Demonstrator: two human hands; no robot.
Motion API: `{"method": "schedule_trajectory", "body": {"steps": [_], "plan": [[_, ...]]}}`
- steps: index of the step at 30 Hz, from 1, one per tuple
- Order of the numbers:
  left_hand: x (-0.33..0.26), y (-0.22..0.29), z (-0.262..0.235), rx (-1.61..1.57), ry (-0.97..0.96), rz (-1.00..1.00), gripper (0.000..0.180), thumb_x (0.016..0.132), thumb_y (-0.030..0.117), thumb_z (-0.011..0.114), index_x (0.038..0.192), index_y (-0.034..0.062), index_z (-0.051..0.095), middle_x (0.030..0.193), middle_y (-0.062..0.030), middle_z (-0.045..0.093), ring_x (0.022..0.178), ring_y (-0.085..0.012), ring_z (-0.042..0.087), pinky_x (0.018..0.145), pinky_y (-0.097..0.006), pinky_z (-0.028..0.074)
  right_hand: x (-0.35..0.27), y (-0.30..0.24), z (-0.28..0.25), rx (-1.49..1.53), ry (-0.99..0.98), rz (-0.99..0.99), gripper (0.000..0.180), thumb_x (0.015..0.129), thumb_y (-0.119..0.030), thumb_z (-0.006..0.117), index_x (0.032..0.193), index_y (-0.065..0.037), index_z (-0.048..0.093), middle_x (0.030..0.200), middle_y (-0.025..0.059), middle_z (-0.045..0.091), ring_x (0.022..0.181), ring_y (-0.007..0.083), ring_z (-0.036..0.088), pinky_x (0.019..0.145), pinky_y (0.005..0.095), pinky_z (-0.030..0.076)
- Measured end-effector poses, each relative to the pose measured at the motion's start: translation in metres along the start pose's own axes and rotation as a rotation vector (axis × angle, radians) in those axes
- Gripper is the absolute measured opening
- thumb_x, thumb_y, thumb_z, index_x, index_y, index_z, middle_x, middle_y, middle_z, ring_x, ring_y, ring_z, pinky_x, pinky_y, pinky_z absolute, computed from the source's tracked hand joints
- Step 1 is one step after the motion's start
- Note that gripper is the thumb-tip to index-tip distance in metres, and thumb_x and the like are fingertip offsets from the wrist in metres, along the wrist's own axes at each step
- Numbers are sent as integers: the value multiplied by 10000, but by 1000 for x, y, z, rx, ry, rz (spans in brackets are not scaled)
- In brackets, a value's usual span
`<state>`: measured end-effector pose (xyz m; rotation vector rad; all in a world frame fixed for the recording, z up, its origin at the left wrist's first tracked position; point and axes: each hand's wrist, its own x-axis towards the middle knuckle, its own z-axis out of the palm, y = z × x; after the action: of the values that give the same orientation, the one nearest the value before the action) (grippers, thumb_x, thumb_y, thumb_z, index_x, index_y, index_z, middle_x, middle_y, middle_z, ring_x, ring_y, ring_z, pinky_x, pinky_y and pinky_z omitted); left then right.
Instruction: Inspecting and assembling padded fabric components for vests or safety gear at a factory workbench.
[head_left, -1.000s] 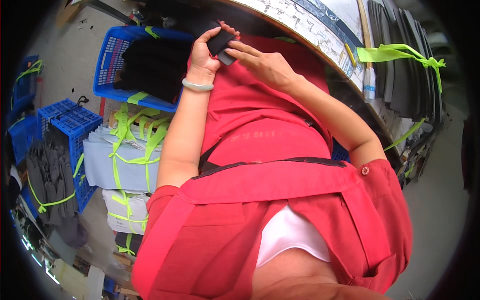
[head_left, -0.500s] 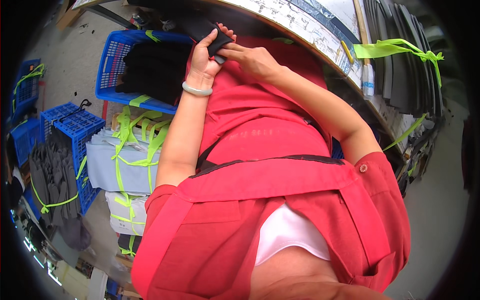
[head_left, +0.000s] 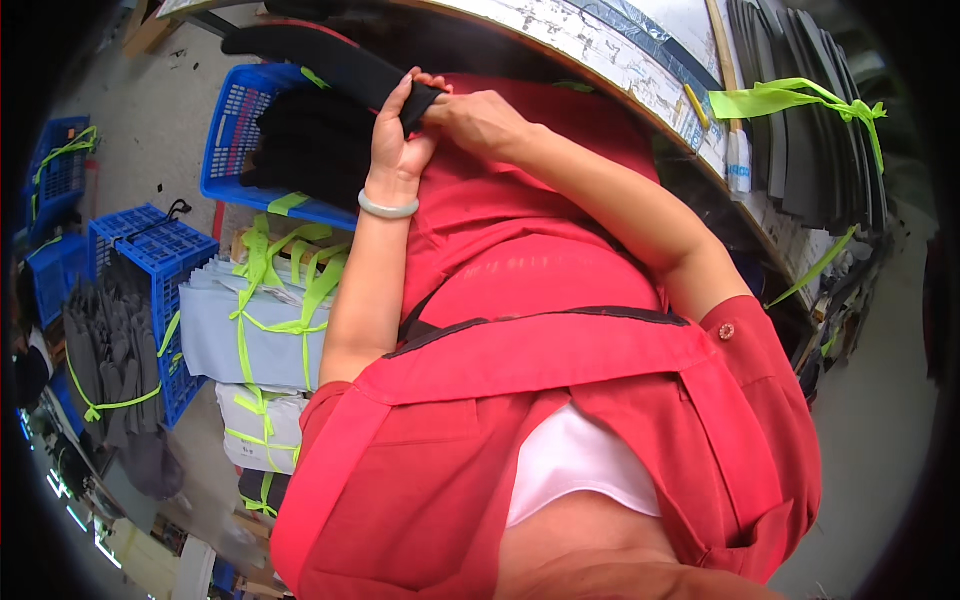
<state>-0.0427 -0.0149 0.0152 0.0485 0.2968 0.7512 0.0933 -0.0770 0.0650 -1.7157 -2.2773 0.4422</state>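
My left hand (head_left: pixel 392 140), with a pale bangle on its wrist, grips one end of a long black flat strip (head_left: pixel 320 58) that stretches up and to the left over the blue basket. My right hand (head_left: pixel 478 118) pinches the same end of the strip, fingertips touching those of the left hand. Both hands are held in front of my red apron (head_left: pixel 520 260), close under the edge of the workbench (head_left: pixel 600 50).
A blue plastic basket (head_left: pixel 225 150) of black pieces stands at the left. Below it lie grey bundles (head_left: pixel 260 320) tied with green tape and more blue crates (head_left: pixel 150 260). Dark sheets (head_left: pixel 800 110) tied with green tape are stacked at the upper right.
The black piece was a short folded lump in both hands; now it is drawn out into a long strip reaching up-left. Both hands have moved slightly upward.
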Motion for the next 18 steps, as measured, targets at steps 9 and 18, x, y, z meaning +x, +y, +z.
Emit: {"method": "schedule_trajectory", "body": {"steps": [9,18], "plan": [[-43,15,20,129,97,0,202,944,115,571,1107,-3,557,1009,-116,626,994,-296,622,946,-433,492,-31,-20,-42,600,402,-56,250,873,-124,666,1115,-62,673,1011,118,692,939,178,665,789,271,532],[-62,-13,97,157,-132,-360,341,932,188,524,1156,-69,531,1023,-190,653,1036,-386,624,949,-518,482,15,-19,-79,1754,-151,456,417,988,-299,487,1307,-30,491,1057,113,641,962,197,651,785,289,566]]}}
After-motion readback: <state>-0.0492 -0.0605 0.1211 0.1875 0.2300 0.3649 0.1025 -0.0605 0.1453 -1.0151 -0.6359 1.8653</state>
